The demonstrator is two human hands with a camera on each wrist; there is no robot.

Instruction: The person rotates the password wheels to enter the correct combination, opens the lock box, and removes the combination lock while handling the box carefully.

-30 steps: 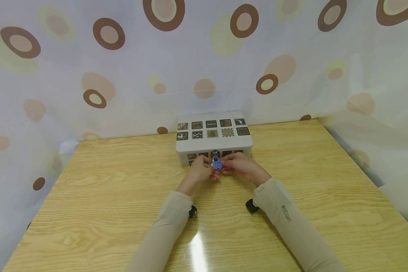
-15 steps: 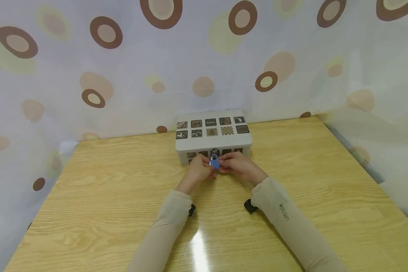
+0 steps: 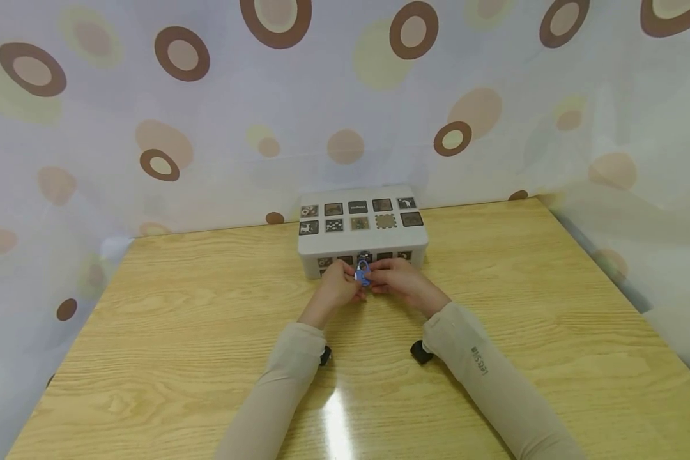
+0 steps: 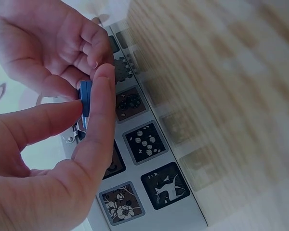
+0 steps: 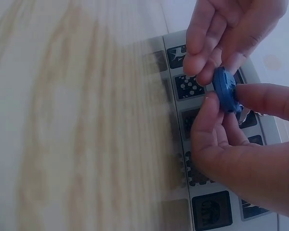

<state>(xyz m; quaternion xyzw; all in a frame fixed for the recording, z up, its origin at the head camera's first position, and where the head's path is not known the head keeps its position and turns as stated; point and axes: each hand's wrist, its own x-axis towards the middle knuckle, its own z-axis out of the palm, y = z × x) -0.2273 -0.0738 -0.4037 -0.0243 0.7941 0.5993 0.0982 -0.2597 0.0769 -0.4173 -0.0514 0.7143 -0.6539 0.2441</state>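
A blue combination padlock hangs by its shackle at the metal latch on the front of a white box with dark picture squares. My left hand pinches the padlock's body from the left between thumb and index finger, as the left wrist view shows at the padlock's edge. From the other side my right hand grips the same body, its thumb on the dial face and a curled finger behind. Fingers partly cover the dials. Whether the shackle is fastened cannot be told.
The box stands at the back of a wood-grain table, close to a white curtain with brown and yellow circles. More of this sheeting rises at both sides. A black wrist strap shows below the right sleeve.
The padlock has shifted slightly left and turned a little. My right thumb has moved farther across its face, covering the dials. Both hands stay on it; the box has not moved.
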